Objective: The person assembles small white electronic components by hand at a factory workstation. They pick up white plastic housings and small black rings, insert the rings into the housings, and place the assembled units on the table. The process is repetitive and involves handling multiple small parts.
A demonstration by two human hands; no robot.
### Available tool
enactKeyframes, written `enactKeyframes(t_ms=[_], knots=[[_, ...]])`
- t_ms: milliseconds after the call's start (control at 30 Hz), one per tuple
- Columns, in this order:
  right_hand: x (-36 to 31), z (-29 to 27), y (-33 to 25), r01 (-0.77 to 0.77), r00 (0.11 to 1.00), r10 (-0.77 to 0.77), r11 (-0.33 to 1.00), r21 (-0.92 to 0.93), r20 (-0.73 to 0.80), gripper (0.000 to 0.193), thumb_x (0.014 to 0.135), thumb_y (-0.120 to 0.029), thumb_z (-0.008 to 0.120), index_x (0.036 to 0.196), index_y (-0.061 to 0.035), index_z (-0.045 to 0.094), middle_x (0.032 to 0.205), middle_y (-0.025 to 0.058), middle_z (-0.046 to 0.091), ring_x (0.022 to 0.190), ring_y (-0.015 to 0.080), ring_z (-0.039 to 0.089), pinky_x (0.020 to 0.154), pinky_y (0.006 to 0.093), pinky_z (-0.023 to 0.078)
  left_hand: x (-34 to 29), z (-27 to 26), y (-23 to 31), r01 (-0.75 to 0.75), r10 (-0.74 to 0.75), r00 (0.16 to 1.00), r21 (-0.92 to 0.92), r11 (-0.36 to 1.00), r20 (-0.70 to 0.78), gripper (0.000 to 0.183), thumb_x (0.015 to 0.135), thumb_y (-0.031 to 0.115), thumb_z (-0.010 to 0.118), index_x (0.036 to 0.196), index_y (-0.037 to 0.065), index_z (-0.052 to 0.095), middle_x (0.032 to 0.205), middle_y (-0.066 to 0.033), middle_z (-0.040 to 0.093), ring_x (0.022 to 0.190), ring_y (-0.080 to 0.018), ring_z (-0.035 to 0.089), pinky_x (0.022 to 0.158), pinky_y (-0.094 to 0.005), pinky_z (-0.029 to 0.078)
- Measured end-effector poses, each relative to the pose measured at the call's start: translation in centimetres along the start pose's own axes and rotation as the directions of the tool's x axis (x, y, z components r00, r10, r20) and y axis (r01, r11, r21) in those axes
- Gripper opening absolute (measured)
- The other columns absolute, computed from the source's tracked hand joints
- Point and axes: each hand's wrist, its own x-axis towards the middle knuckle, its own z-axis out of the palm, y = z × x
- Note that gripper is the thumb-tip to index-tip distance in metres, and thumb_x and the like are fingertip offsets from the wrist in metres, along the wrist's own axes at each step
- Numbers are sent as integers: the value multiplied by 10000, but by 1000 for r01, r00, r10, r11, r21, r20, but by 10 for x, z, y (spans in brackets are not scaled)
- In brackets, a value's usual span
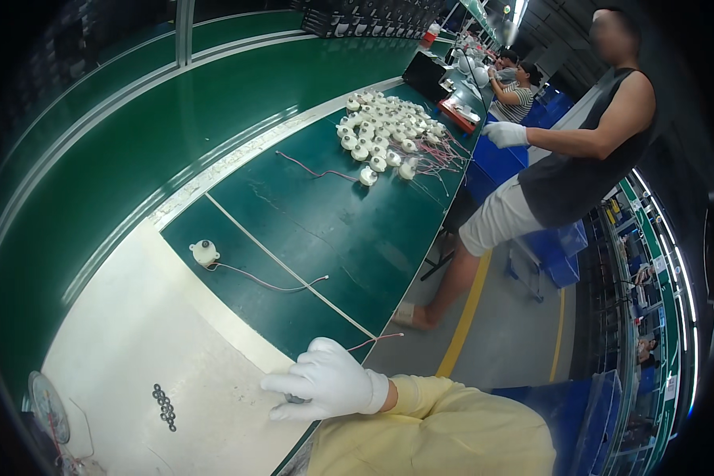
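Yellow sleeve (440, 424) sits nearest my camera, leading to the white-gloved right hand (325, 385) at the table (119, 349) edge. Its fingers are curled, but I cannot tell whether the grip is closed on anything (a dark spot (296, 397) shows between them). A pink wire (381, 339) emerges behind it. Small dark rings (164, 407) cluster leftward; one round cream part (205, 253) lies farther off, well apart from the heap of similar parts (381, 131).

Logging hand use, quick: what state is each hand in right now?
Left hand: out of view, cannot be told.
Right hand: gloved, partly curled, thumb and forefinger apart; a reddish wire shows beside it, but what it holds cannot be told.
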Motion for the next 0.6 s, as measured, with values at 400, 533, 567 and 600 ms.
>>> enactKeyframes(t_ms=[400,533,567,600], knots=[[0,2,-2,-1,999,2,1000,19,-46,367,897,-510,764,1049,-179,717,562,-36,544,489,197,434,596,359,270,13,-2,-9,-133,133,985,-5,991,111,542,997,485,661,1348,73,673,1404,-277,618,1275,-383,628,1102,-557,457],[0,1,-2,13,997,-11,1000,15,-78,369,891,-501,774,1050,-173,723,558,-36,537,483,196,430,596,356,272,15,-1,-6,-163,158,987,-159,974,-42,424,965,337,692,1277,50,694,1261,-236,672,1193,-406,634,1083,-586,442],[0,1,-1,14,997,-13,1000,15,-79,367,891,-501,774,1050,-174,724,558,-36,536,483,196,430,596,356,272,14,0,-5,-172,164,985,-175,970,-57,396,957,300,700,1259,44,700,1225,-225,686,1172,-411,635,1079,-593,438],[0,2,-1,15,997,-14,1000,14,-80,365,892,-500,773,1049,-174,725,557,-36,536,483,195,430,596,356,272,15,0,-4,-180,170,983,-191,965,-67,369,950,263,708,1242,38,705,1189,-215,700,1151,-417,636,1074,-600,434]])
